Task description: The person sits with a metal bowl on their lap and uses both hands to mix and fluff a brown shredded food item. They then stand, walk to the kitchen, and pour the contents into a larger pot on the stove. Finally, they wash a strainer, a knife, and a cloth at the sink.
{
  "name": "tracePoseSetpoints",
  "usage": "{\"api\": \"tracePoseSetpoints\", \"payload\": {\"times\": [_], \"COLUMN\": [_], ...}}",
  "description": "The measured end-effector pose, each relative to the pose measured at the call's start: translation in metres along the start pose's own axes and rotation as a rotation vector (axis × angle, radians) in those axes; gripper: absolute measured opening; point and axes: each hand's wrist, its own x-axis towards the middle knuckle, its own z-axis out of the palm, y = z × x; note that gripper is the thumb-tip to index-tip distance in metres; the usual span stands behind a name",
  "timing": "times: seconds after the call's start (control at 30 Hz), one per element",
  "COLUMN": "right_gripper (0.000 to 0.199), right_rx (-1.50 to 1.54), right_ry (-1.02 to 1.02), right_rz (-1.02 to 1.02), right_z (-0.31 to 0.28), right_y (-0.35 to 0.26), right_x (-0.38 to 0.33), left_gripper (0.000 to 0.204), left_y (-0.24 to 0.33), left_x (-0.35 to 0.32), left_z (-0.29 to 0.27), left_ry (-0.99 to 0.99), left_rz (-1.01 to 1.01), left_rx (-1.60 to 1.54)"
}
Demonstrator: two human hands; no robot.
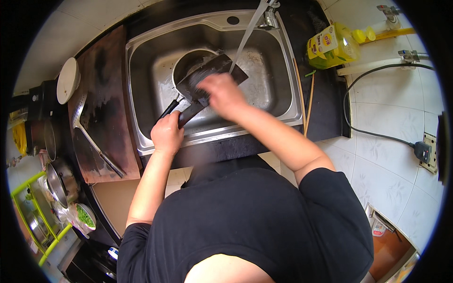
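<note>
Over the sink my left hand is closed around the dark handle of a wide-bladed cleaver. Its blade is tilted across a pot that sits in the basin. The pot's black handle sticks out just beside my left hand. My right hand lies against the blade's upper face, smeared by motion, so its fingers cannot be made out. Water runs in a stream from the faucet down onto the far part of the blade.
A wooden board lies left of the sink, bearing a skimmer and a white bowl. On the right stand a yellow bottle and chopsticks. A black cable hangs along the tiled wall.
</note>
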Motion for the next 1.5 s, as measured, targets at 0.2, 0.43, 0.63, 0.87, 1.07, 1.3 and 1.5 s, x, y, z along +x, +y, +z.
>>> {"api": "tracePoseSetpoints", "payload": {"times": [0.2, 0.43, 0.63, 0.87, 1.07, 1.3, 1.5], "right_gripper": [0.05, 0.041, 0.045, 0.044, 0.042, 0.035, 0.029], "right_rx": [-0.038, 0.589, 0.794, 0.204, 0.106, 0.095, -0.253], "right_ry": [0.087, 0.284, 0.449, 0.251, 0.0, -0.141, -0.285], "right_rz": [0.195, 0.967, 0.507, 0.007, -0.104, -0.27, 0.211], "right_z": [0.005, -0.027, -0.039, -0.022, -0.027, -0.028, -0.071], "right_y": [0.068, 0.16, 0.1, 0.039, 0.051, 0.033, 0.07], "right_x": [0.015, -0.019, 0.004, 0.04, 0.023, 0.005, -0.011], "left_gripper": [0.034, 0.033, 0.036, 0.042, 0.046, 0.041, 0.043], "left_y": [-0.003, -0.005, 0.005, -0.001, -0.011, -0.011, -0.028], "left_x": [-0.013, -0.029, -0.01, 0.0, -0.011, -0.005, -0.007], "left_z": [-0.002, 0.001, -0.012, -0.011, 0.001, 0.003, -0.004], "left_ry": [0.0, 0.023, -0.49, -0.696, -0.687, -0.652, -0.579], "left_rz": [0.036, -0.155, -0.928, -0.87, -0.841, -0.791, -0.719], "left_rx": [-0.015, -0.24, -1.721, -2.162, -2.271, -2.366, -2.382]}}
